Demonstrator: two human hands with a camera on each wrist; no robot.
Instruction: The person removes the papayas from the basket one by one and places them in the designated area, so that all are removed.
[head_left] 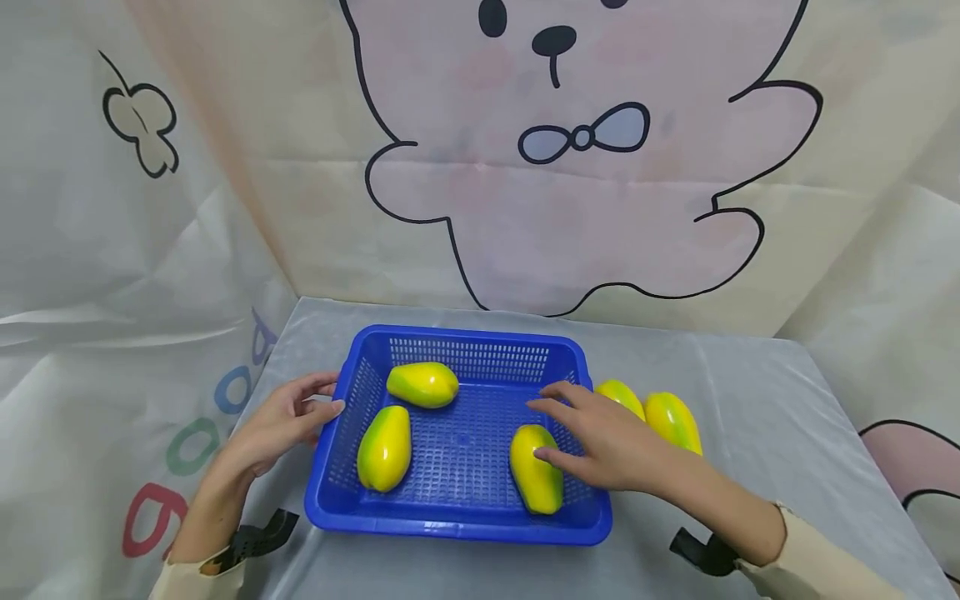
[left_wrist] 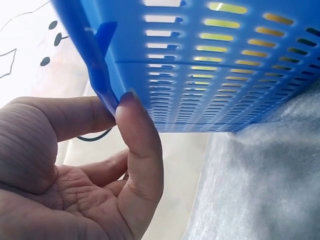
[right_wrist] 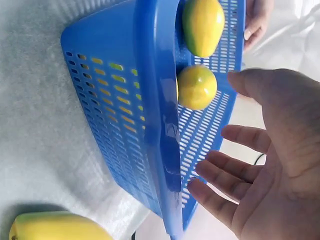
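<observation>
Fingers of the right hand (head_left: 600,437) stand loosely spread, with wide gaps and nothing in their grasp, over the right side of a blue perforated plastic basket (head_left: 457,530). Beneath that hand's thumb, inside the basket, lies a yellow-green papaya (head_left: 538,485); whether thumb and fruit touch I cannot tell. Well to the left of these fingers, two more sit in the basket: a far-left papaya (head_left: 423,385) and, nearer the body, a near-left papaya (head_left: 384,450). Behind the back of the right hand, outside the basket on gray cloth (head_left: 757,417), lie a partly covered papaya (head_left: 619,393) and, just beside it, an outer papaya (head_left: 672,419). Fingers and thumb of the left hand (head_left: 288,421) pinch the basket's left rim. Beyond both sets of fingers hangs a backdrop with a pink cartoon animal (head_left: 585,233) wearing a bow tie.
</observation>
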